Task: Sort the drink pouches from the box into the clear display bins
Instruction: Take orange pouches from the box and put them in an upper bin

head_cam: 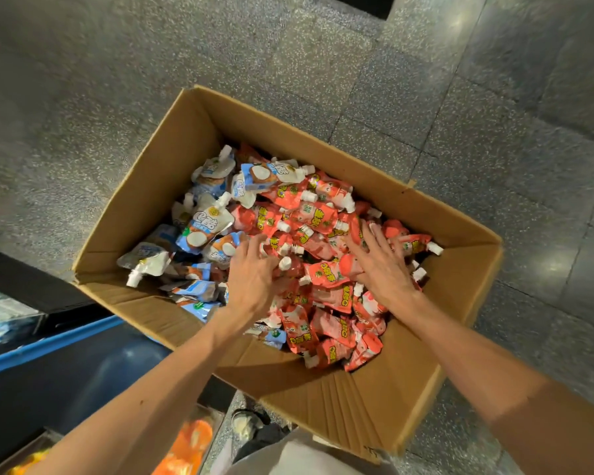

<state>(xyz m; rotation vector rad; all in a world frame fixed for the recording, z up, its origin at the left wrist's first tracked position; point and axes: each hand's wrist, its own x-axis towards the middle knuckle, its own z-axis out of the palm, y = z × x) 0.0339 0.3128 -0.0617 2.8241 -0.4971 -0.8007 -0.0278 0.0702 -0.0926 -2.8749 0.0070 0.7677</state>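
Before us a cardboard box [141, 221], blue-white pouches [203, 226] at nine o'clock, red pouches [323, 214] at three, our right hand [381, 265] flat on red — fingers spread, our left hand [251, 274] beside it, fingers bent into the pile — grip unclear.

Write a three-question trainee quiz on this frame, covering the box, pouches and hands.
1. True or false: the left hand and right hand are both down in the cardboard box.
2. In view, the red pouches lie on which side of the blue-and-white pouches? A) right B) left C) none are visible
3. Fill in: the box sits on the speckled ___.
Key: 1 true; 2 A; 3 floor.
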